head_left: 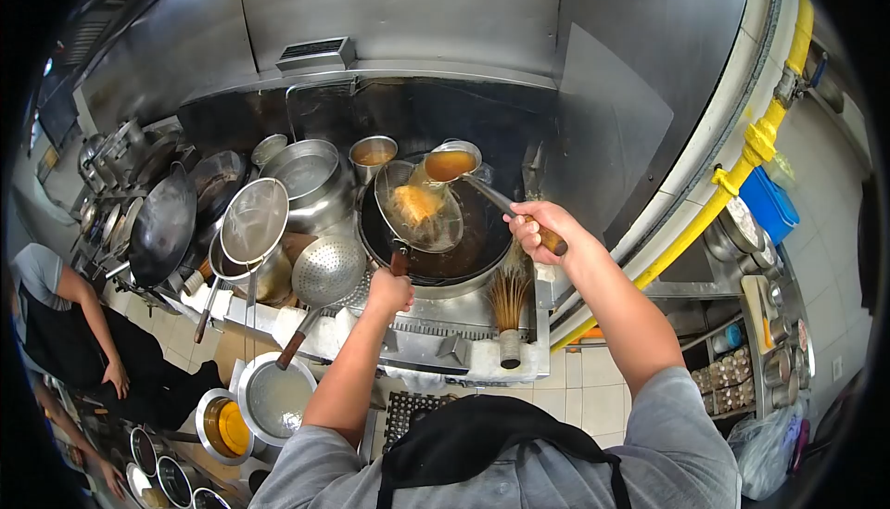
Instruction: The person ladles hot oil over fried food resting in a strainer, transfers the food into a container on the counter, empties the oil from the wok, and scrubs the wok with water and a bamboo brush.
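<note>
My left hand (390, 293) is wrapped round the wooden handle of a round mesh strainer (445, 229), held above a dark wok (482, 273). A golden piece of food (415, 203) lies in the strainer. My right hand (547, 231) grips the wooden handle of a ladle (449, 166) filled with orange-brown liquid. The ladle's bowl is over the strainer's upper part, tilted so that liquid seems to run down beside the food. Behind the ladle stands a metal pot (464, 148), partly hidden.
Left of the wok are a perforated skimmer (329, 271), another mesh strainer (253, 220), a large pot (303, 170) and woks. A bamboo brush (509, 310) stands at the right front. A yellow pipe (691, 242) runs along the right. A person (102, 328) is at the far left.
</note>
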The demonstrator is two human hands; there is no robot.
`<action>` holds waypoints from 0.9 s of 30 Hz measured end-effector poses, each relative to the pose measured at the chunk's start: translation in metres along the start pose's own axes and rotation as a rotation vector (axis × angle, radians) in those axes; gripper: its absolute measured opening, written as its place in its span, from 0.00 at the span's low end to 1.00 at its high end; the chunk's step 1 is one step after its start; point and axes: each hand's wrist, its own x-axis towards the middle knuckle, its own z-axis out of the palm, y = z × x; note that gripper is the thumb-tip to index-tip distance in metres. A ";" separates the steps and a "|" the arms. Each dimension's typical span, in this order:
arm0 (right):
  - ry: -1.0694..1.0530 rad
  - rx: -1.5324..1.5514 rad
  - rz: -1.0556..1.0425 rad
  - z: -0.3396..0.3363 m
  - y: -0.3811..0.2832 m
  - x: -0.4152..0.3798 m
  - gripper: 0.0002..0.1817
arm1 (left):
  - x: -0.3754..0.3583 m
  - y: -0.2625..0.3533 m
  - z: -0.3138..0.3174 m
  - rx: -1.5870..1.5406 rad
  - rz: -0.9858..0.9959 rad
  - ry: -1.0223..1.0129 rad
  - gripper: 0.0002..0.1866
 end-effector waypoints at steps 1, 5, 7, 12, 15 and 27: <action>0.000 -0.001 0.001 0.001 0.000 0.003 0.10 | 0.000 0.000 0.000 -0.001 -0.001 0.000 0.02; 0.024 -0.033 -0.034 0.004 0.001 0.012 0.10 | -0.001 0.001 0.002 -0.026 -0.016 0.004 0.03; 0.035 -0.049 -0.046 0.004 0.003 0.015 0.10 | 0.001 -0.001 0.000 -0.032 -0.017 0.006 0.03; 0.046 -0.068 -0.051 0.001 0.008 0.020 0.08 | 0.012 -0.002 -0.003 -0.001 0.000 -0.010 0.03; 0.002 -0.073 -0.056 0.003 0.008 0.019 0.09 | 0.006 0.006 -0.001 -0.001 0.003 0.007 0.04; 0.142 -0.415 -0.236 0.016 0.024 0.014 0.06 | 0.016 0.004 -0.001 -0.025 -0.005 0.008 0.02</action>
